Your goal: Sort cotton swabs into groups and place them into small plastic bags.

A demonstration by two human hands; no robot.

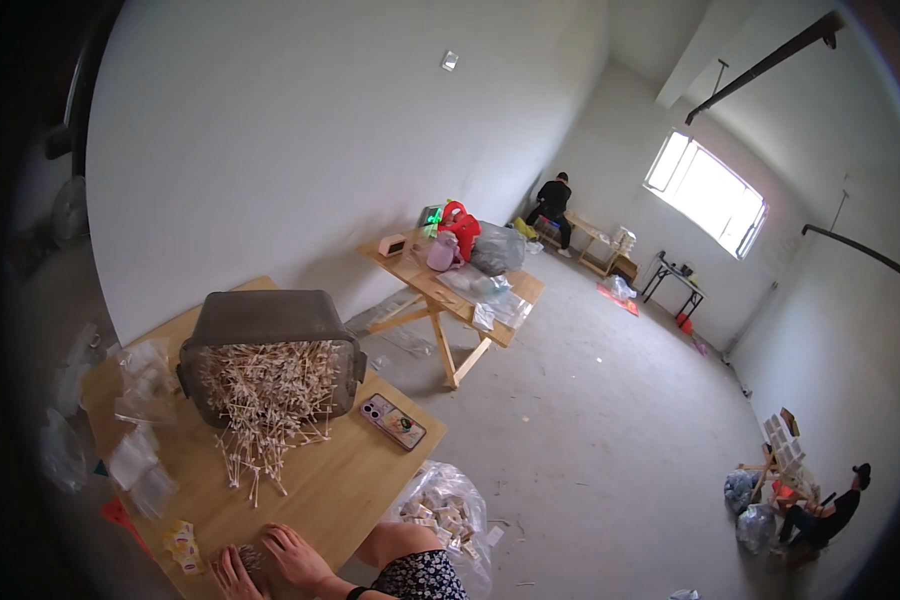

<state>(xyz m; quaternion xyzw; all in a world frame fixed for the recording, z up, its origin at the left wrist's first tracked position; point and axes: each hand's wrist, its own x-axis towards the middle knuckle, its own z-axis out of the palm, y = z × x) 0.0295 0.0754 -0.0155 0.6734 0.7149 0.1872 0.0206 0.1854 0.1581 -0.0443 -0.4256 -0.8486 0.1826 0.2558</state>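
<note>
A tipped grey plastic bin [265,312] lies on its side on the wooden table [355,480], and cotton swabs [260,400] spill from its mouth onto the top. At the table's near edge, my left hand [234,576] rests with fingers stretched forward. My right hand [298,560] lies beside it, palm down, fingers extended and slightly apart. Between them sits a small bunch [254,558] that looks like swabs, partly covered by the fingers. Left of my left hand are yellow-and-white printed packets [183,547].
Clear plastic bags [140,468] lie along the table's left side. A phone [393,421] lies at its right. On the floor by my leg stands a clear sack of small packs [455,508]. Beyond is a second wooden table [410,272]. Two people sit farther off.
</note>
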